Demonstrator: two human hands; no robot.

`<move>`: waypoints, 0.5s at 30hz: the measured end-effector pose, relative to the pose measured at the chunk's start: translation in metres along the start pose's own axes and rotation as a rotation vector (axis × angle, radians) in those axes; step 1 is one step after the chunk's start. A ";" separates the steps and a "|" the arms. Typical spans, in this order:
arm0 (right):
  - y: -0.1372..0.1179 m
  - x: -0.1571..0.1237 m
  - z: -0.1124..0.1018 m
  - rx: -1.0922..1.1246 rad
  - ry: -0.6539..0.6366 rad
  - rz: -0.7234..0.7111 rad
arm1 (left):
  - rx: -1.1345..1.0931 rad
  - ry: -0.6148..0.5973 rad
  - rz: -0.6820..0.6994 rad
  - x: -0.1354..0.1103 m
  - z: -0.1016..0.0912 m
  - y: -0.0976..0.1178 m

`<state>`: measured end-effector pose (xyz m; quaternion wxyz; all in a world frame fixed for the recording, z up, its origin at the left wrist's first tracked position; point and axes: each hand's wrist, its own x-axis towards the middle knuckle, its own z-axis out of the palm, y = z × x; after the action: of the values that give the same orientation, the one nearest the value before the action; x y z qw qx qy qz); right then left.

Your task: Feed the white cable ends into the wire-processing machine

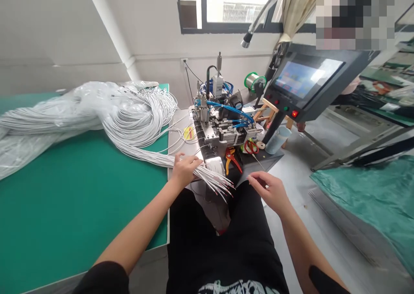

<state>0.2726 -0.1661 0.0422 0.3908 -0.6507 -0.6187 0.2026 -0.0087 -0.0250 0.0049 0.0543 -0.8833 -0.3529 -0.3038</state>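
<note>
My left hand (185, 169) is closed around a bundle of thin white wires (211, 181) whose stripped ends fan out to the right over my lap. The bundle runs back to a big heap of white wires (129, 117) on the green table (64, 207). My right hand (270, 190) hovers just right of the wire tips, with its fingers curled and thumb and forefinger pinched; whether it holds a wire is too small to tell. Directly ahead stands a small metal machine (220, 121) with blue air hoses.
A touch-screen control panel (307, 80) with red and green buttons stands on the right. Orange-handled pliers (231, 158), red scissors (249, 147) and a plastic cup (278, 139) lie by the machine. A solder spool (254, 81) sits behind. Green sheeting (371, 194) covers the right side.
</note>
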 end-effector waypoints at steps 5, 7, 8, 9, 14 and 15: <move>-0.032 0.055 0.026 -0.106 -0.175 -0.230 | 0.008 0.023 0.001 0.005 0.003 -0.002; -0.039 0.072 0.041 -0.135 -0.218 -0.280 | 0.012 0.017 0.027 0.008 0.005 -0.005; -0.042 0.079 0.048 -0.149 -0.232 -0.291 | 0.016 0.014 0.041 0.009 0.006 -0.006; -0.043 0.086 0.055 -0.159 -0.244 -0.300 | 0.018 0.011 0.056 0.010 0.007 -0.007; -0.044 0.111 0.083 -0.152 -0.295 -0.361 | 0.037 0.039 0.063 0.011 0.015 -0.013; -0.043 0.114 0.087 -0.156 -0.301 -0.379 | 0.040 0.040 0.058 0.010 0.016 -0.013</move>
<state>0.1969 -0.0367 0.0465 0.2742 -0.5136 -0.7946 0.1719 -0.0031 -0.0041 -0.0039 0.0877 -0.8857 -0.3319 -0.3125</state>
